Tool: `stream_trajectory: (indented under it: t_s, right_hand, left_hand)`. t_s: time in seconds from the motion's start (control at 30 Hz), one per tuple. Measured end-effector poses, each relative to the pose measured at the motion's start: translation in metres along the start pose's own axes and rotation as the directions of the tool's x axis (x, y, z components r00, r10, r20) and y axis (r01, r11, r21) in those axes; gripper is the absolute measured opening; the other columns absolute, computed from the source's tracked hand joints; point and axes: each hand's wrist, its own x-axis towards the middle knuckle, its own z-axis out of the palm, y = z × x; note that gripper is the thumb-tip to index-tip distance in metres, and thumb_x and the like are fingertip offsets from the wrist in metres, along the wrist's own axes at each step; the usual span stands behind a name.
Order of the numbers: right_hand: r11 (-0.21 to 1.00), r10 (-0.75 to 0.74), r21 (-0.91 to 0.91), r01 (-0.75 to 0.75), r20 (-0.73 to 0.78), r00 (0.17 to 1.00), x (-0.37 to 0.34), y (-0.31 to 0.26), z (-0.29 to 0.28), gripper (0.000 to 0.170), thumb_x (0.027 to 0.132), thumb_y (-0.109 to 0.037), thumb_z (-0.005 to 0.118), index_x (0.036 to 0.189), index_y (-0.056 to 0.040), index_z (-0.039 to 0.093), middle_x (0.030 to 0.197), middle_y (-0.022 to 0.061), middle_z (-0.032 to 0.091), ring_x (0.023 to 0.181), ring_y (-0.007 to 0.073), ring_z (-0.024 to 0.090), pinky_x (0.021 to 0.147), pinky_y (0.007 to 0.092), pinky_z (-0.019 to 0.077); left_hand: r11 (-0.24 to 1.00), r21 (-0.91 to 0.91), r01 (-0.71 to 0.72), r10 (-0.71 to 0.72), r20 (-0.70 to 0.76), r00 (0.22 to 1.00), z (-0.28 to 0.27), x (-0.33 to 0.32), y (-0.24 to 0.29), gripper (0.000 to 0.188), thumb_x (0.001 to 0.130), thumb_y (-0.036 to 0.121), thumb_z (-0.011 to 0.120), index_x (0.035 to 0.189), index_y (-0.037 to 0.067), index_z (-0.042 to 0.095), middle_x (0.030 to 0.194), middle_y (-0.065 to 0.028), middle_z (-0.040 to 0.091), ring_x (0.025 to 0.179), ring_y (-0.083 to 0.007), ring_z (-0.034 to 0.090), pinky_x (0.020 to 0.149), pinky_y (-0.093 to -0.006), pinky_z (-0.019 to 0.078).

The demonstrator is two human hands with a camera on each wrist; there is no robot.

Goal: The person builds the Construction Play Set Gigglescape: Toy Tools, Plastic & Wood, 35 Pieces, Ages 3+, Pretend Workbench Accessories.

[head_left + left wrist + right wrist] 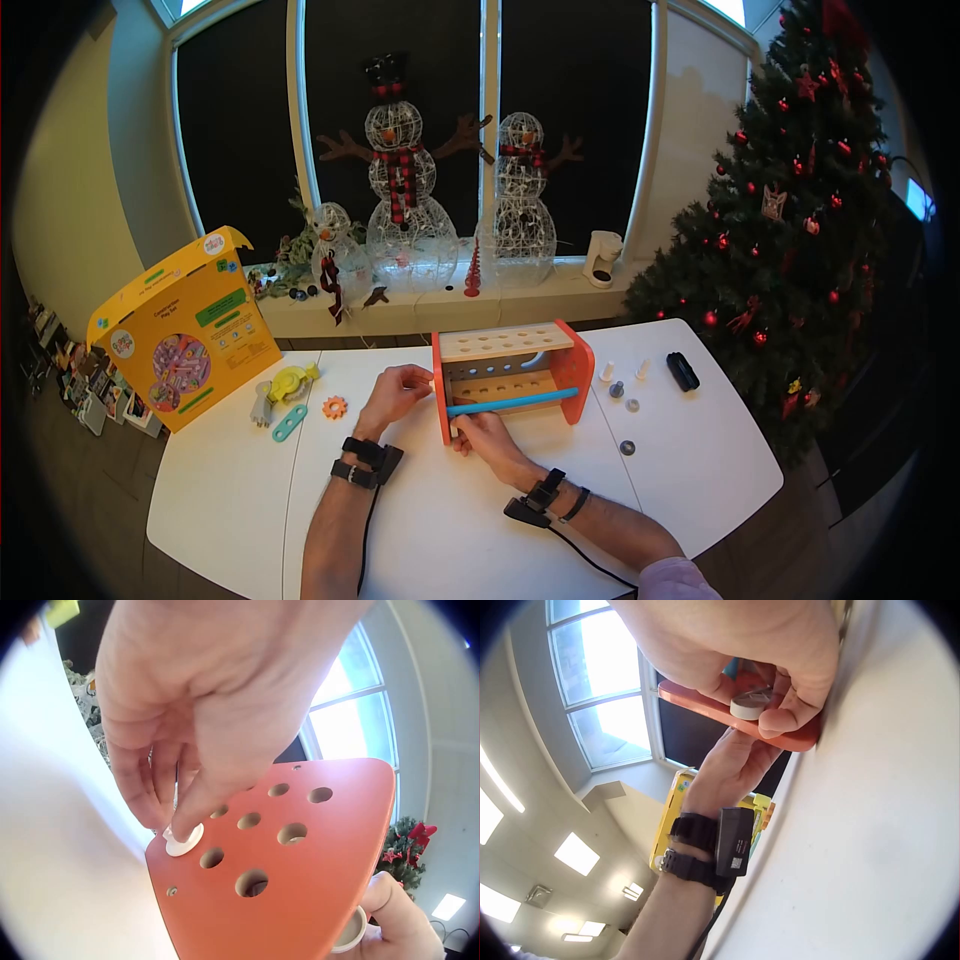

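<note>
A toy workbench (505, 385) with orange-red side panels (337, 810), a perforated wooden top and a blue bar (515, 402) stands on the white table. My left hand (393, 398) is at the outer face of its left panel. Its thumb and fingers pinch a white round-headed toy bolt (184, 844) against the panel, near one edge. From the inner side, in front of the bench, my right hand (488, 447) reaches low to the same panel. It grips a pale round toy nut (747, 707) between thumb and fingers, beside the panel's edge.
Left on the table are a yellow toy piece (292, 380), a teal strip (289, 423), an orange gear (334, 407) and a yellow box (190, 340). On the right lie white bolts (607, 371), a grey bolt (616, 390), a dark round piece (627, 448) and a black case (683, 371).
</note>
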Motion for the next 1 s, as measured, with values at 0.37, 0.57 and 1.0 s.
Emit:
stream_trajectory:
  t_s: [0.37,0.57,1.0]
  right_hand:
    - [1.000,0.001,0.004,-0.001,0.010,1.000,-0.001,-0.002,0.001,0.020,0.112,-0.020,0.053,0.118,-0.0052,0.065,0.094,0.0057,0.073,0.074,0.0088,0.065,0.065,0.0258,0.0528]
    - [1.000,0.017,0.005,-0.017,0.013,1.000,0.000,-0.001,0.001,0.023,0.111,-0.022,0.056,0.126,-0.0063,0.064,0.091,0.0026,0.071,0.072,0.0073,0.063,0.063,0.0242,0.0506]
    - [1.000,0.023,0.005,-0.023,0.003,1.000,0.001,0.001,0.000,0.024,0.111,-0.023,0.056,0.125,-0.0057,0.065,0.091,0.0024,0.072,0.072,0.0071,0.063,0.064,0.0242,0.0509]
  left_hand:
    - [1.000,-0.003,0.002,-0.002,0.016,1.000,0.004,0.005,-0.013,0.029,0.101,0.016,0.076,0.126,0.000,0.078,0.100,-0.0105,0.083,0.086,-0.0149,0.076,0.081,-0.0326,0.0615]
    - [0.999,0.035,0.010,-0.011,0.016,1.000,0.002,0.003,-0.001,0.030,0.100,0.016,0.080,0.126,0.001,0.077,0.101,-0.0133,0.083,0.088,-0.0184,0.079,0.081,-0.0349,0.0624]
    - [0.985,0.172,0.025,-0.032,0.039,0.999,-0.006,-0.006,0.024,0.025,0.100,0.019,0.079,0.115,-0.001,0.081,0.095,-0.0142,0.084,0.083,-0.0167,0.078,0.078,-0.0333,0.0615]
